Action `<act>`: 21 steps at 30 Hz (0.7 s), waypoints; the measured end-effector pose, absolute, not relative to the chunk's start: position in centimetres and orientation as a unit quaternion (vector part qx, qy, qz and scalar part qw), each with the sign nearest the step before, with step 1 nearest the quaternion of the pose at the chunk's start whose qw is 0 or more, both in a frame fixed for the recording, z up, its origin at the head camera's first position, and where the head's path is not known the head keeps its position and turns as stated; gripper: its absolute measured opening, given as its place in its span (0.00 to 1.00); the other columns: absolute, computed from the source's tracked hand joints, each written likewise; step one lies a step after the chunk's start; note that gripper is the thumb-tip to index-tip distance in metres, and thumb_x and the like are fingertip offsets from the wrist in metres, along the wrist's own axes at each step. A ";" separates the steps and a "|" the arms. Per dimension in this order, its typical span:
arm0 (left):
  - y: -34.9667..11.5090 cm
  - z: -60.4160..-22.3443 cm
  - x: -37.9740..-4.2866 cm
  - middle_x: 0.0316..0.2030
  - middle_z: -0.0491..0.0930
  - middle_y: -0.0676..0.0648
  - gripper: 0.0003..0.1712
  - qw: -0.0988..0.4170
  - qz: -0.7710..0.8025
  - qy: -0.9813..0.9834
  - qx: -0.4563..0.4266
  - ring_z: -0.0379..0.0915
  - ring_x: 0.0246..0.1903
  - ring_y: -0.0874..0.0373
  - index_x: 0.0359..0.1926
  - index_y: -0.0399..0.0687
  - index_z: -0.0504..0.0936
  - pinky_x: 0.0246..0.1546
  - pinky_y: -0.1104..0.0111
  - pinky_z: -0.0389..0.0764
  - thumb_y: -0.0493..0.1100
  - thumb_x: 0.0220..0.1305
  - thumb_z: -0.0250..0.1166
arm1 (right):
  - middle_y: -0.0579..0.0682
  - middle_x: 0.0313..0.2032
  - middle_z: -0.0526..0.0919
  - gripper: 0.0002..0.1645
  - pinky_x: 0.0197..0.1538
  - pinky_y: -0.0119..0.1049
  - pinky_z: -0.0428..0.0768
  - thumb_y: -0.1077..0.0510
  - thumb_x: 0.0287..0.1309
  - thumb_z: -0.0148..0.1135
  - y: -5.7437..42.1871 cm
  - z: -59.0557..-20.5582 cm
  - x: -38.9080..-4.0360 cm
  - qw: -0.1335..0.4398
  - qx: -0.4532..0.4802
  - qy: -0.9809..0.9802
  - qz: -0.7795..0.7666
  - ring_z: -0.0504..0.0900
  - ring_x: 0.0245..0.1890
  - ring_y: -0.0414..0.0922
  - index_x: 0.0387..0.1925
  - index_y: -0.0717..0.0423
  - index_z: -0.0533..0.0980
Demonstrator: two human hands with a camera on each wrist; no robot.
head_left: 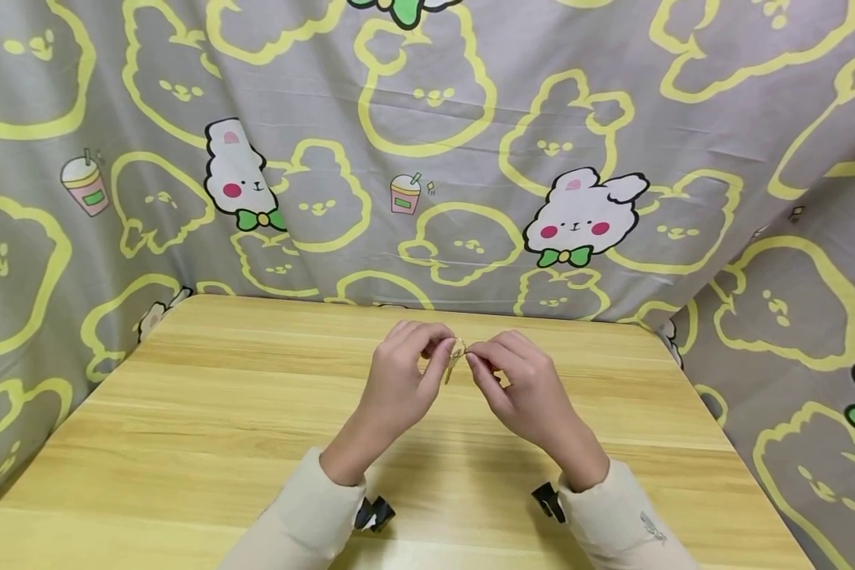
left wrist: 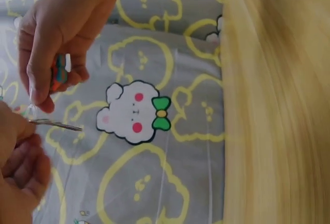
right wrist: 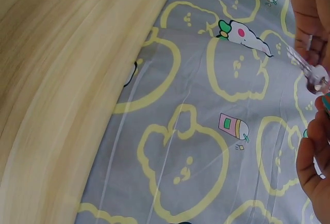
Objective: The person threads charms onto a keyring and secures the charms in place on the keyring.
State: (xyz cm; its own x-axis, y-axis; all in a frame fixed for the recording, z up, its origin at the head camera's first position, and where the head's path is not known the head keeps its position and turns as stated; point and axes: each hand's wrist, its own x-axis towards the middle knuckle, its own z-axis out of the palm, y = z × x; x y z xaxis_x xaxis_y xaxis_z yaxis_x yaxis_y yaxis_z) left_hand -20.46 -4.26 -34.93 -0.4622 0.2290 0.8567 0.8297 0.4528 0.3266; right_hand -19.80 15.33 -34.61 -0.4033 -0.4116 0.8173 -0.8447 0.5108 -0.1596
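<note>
Above the table, my left hand (head_left: 402, 378) pinches a small metal key ring (head_left: 460, 345) with thumb and forefinger. Several keys (head_left: 450, 369) dangle from it; in the left wrist view the keys (left wrist: 58, 125) stick out past the left fingertips. Close by on the right, my right hand (head_left: 527, 388) has thumb and forefinger pinched at the ring's other side. Partly hidden in its curled fingers is a small orange and teal object (left wrist: 60, 73), whose kind I cannot tell. The right wrist view shows the silvery keys (right wrist: 309, 72) between both hands.
A wood-grain table (head_left: 207, 412) lies under the hands. Grey curtain cloth (head_left: 470, 190) with yellow outlines and white cartoon animals hangs behind it and along both sides. Black wrist mounts (head_left: 375, 514) show at the sleeve cuffs.
</note>
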 end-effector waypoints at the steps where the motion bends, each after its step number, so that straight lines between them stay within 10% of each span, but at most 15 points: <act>1: -4.3 -34.9 -20.4 0.32 0.84 0.49 0.02 0.374 -0.392 -0.764 -0.349 0.76 0.32 0.57 0.39 0.41 0.85 0.34 0.70 0.78 0.33 0.68 0.67 | 0.45 0.30 0.81 0.10 0.32 0.33 0.75 0.59 0.72 0.60 15.3 -34.6 -19.8 0.372 0.400 -0.786 0.290 0.74 0.28 0.41 0.36 0.58 0.84; 21: -4.9 -35.1 -21.0 0.37 0.86 0.51 0.02 0.356 -0.316 -0.777 -0.412 0.78 0.38 0.58 0.41 0.44 0.86 0.42 0.69 0.79 0.36 0.70 0.67 | 0.47 0.32 0.83 0.09 0.33 0.34 0.77 0.60 0.71 0.61 15.4 -34.3 -19.5 0.374 0.406 -0.789 0.270 0.76 0.30 0.42 0.38 0.59 0.84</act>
